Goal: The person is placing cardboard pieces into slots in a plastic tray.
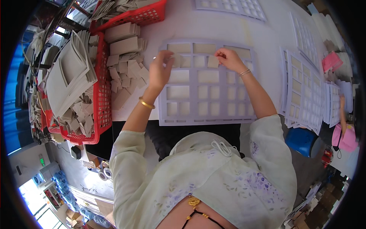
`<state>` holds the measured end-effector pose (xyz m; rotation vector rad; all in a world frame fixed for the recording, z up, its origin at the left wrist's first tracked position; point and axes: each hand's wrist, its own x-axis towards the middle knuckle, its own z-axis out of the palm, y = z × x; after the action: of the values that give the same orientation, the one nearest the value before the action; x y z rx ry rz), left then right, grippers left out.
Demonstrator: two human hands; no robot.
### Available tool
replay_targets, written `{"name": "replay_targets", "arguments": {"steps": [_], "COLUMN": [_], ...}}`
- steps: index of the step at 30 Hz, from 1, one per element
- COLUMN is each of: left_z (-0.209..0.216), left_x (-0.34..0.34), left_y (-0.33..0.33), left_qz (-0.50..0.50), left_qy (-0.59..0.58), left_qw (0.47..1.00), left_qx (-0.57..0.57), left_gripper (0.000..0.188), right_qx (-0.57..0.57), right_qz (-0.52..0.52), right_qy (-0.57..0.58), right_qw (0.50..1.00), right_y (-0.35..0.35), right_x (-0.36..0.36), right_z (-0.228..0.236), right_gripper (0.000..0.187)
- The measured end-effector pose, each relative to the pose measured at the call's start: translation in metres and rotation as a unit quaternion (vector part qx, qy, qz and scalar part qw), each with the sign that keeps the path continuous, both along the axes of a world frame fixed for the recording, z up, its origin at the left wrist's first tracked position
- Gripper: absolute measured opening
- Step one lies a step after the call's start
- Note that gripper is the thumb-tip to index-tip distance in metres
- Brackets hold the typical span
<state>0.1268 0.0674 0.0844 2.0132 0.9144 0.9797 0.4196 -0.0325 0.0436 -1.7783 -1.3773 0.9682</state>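
Observation:
A pale lavender panel (193, 86) with rows of square and rectangular openings lies on the white table in front of me. Grey-beige board shows in many of its openings. Over its upper left part, my left hand (162, 66) pinches a small grey card (176, 61), slightly blurred. At the upper middle, a second small card (212, 62) sits over an opening, tilted a little. My right hand (228, 59) has its fingers closed at that card's right edge. Loose square and rectangular cards (126, 72) lie heaped to the left of the panel.
Red perforated baskets (102, 91) full of grey card pieces stand on the left and far left. Another lavender panel (232, 8) lies at the far edge. More panels (303, 86) are stacked on the right. A blue bin (303, 142) stands below them; another person's arm (342, 114) reaches in beyond.

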Motion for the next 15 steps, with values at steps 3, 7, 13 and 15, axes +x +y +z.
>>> {"name": "replay_targets", "arguments": {"steps": [3,7,13,15], "left_z": [-0.021,-0.038,-0.044,-0.046], "left_x": [0.030,0.058,0.079,0.086], "left_y": [0.008,0.014,0.017,0.018], "left_qz": [-0.038,-0.067,-0.120,-0.135], "left_qy": [0.010,0.049,0.110,0.116], "left_qw": [0.999,0.995,0.983,0.980], "left_qx": [-0.022,-0.060,-0.087,-0.084], "left_gripper": [0.019,0.018,0.012,0.011], "right_qx": [0.028,0.074,0.103,0.094], "right_qz": [0.003,0.019,-0.023,-0.034], "right_qy": [-0.012,-0.116,-0.205,-0.205], "right_qw": [1.000,0.990,0.973,0.974], "right_y": [0.002,0.004,-0.003,-0.004], "right_x": [0.004,-0.006,-0.024,-0.024], "right_z": [-0.011,-0.020,-0.014,-0.014], "right_gripper": [0.010,0.015,0.016,0.016]}}
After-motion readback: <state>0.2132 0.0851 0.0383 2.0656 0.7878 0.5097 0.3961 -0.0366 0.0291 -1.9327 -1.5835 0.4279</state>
